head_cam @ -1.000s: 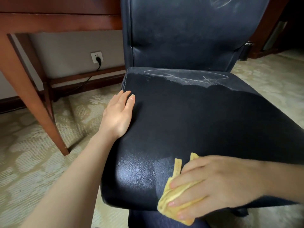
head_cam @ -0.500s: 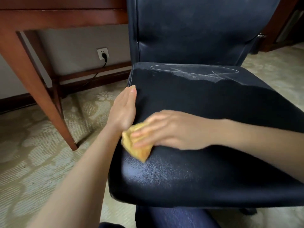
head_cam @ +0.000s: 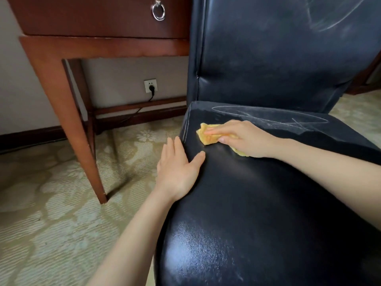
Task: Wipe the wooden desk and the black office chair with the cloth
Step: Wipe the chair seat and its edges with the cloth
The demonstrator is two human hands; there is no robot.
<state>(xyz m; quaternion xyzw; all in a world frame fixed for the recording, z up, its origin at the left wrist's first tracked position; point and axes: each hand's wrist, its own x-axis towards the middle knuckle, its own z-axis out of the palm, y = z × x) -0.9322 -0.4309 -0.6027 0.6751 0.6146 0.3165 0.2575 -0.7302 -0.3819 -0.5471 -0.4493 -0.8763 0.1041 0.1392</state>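
Note:
The black office chair (head_cam: 257,203) fills the right side, its seat towards me and its backrest upright behind. White chalk-like marks (head_cam: 268,118) cross the rear of the seat, and more show on the backrest. My right hand (head_cam: 247,139) holds a folded yellow cloth (head_cam: 210,134) and presses it on the seat's rear left part, just before the marks. My left hand (head_cam: 177,170) lies flat on the seat's left edge, fingers straight. The wooden desk (head_cam: 99,23) stands at the upper left.
A tapered desk leg (head_cam: 68,112) comes down to the patterned carpet (head_cam: 51,213) left of the chair. The desk drawer has a metal ring handle (head_cam: 158,10). On the wall under the desk a socket (head_cam: 150,86) holds a black plug with a trailing cable.
My right hand slid the cloth from the seat's front edge back along its left side to the rear left. My left hand stayed on the left edge. The view tilted up.

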